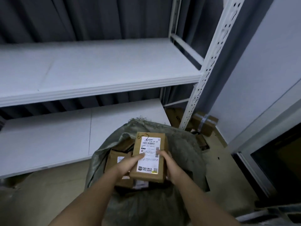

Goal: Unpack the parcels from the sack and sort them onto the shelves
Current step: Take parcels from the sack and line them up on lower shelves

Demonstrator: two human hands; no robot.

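Observation:
A brown cardboard parcel (150, 145) with a white label and "6-2" handwritten on top is held over the open green woven sack (184, 144). My left hand (130, 163) grips its left side, thumb across the label. My right hand (169, 165) grips its right side, thumb on the label too. Below the parcel, inside the sack, lie more brown parcels (116, 158). The white metal shelving stands behind, with an upper shelf (97, 67) and a lower shelf (48, 139), both bare.
The shelf's perforated white upright (206, 74) stands just right of the sack. Behind it, in the corner on the floor, lie taped cardboard boxes (205, 123). A grey wall and a dark-framed panel (276, 160) close the right side. Dark curtain hangs behind the shelves.

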